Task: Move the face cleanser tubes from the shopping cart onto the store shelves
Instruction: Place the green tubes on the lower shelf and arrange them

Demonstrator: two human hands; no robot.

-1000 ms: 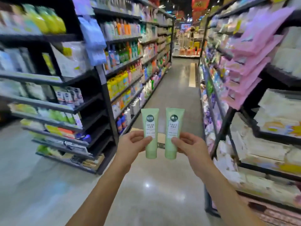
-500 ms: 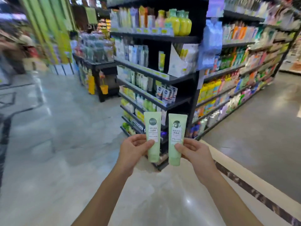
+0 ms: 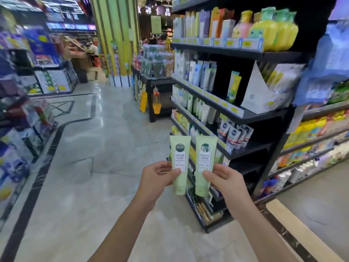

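I hold two pale green face cleanser tubes upright, caps down, side by side in front of me. My left hand [image 3: 157, 176] pinches the left tube [image 3: 179, 157] near its lower half. My right hand [image 3: 225, 179] pinches the right tube [image 3: 204, 159] the same way. Both tubes hang in front of the end of a black store shelf unit [image 3: 264, 118] stocked with other tubes and bottles. The shopping cart is out of view.
Blue-white tubes [image 3: 234, 132] stand on a middle shelf just right of my hands. A low black display table [image 3: 156, 82] stands behind the shelf unit. Blurred product racks [image 3: 22, 118] line the left side. Pale tiled floor [image 3: 94, 167] stretches ahead.
The view has swung left, so the shelf end now sits right of and behind the tubes and looks closer. Both hands keep the same grip on the tubes.
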